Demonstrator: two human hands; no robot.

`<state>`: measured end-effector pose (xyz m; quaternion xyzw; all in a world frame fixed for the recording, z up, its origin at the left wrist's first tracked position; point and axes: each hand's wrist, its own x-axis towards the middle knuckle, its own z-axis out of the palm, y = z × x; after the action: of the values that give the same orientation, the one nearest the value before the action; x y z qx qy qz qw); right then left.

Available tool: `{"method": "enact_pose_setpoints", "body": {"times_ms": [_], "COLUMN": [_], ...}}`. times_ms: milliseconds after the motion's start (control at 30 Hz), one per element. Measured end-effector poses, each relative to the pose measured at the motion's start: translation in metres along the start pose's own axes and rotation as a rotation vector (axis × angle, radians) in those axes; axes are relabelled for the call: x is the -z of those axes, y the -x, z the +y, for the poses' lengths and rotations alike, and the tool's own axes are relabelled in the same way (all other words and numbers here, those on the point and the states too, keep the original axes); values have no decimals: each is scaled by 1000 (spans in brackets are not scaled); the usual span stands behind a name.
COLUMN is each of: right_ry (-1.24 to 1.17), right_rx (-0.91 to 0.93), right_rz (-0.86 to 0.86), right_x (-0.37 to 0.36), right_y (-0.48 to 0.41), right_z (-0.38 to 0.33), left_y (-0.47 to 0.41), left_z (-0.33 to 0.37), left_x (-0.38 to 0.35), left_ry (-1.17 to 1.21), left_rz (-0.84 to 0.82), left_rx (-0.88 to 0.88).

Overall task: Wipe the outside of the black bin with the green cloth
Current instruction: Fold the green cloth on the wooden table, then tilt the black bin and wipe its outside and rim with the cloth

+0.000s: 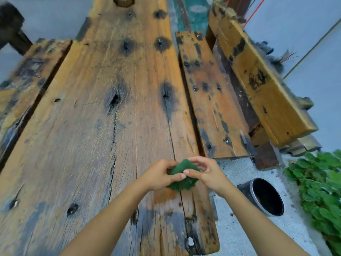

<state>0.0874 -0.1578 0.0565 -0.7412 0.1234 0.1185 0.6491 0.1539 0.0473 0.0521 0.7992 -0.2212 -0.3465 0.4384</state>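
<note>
A small dark green cloth (181,177) is bunched between my two hands, just above the near right part of a weathered wooden table (96,130). My left hand (159,175) pinches its left side and my right hand (203,172) pinches its right side, thumbs almost touching over it. The black bin (265,197) stands on the concrete ground to the right of the table, seen from above with its round mouth open and a pale rim. Neither hand touches the bin.
A wooden bench seat (212,100) and its backrest (262,84) run along the table's right side. Green leafy plants (321,189) grow at the right edge, close behind the bin. A small wooden cup (123,1) stands at the table's far end.
</note>
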Motion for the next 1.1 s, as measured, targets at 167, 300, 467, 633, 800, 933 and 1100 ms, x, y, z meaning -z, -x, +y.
{"method": "enact_pose_setpoints", "body": {"times_ms": [167,300,467,633,800,933,1100], "right_ry": [-398,-729,-700,-570,-306,50,346], "right_rx": [28,19,59,88,248,351,395], "right_rz": [246,347,497,583,823,998,1168], "right_x": [32,51,101,160,221,268,313], "right_y": [49,90,144,199,256,295,335], "right_z": [-50,-71,-76,-72,-72,-70,-45], "left_y": [-6,-15,-27,-32,-46,-49,-54], "left_z": [87,148,202,249,308,371,427], "left_x": [-7,-37,-85,-131,-185,-235,-310], "left_ry": [371,494,474,443,215,389,456], "left_rz": [0,-42,-95,-251,-16,-226,-319], "left_rx": [-93,-209,-253,-234,-228,-59,-32]}}
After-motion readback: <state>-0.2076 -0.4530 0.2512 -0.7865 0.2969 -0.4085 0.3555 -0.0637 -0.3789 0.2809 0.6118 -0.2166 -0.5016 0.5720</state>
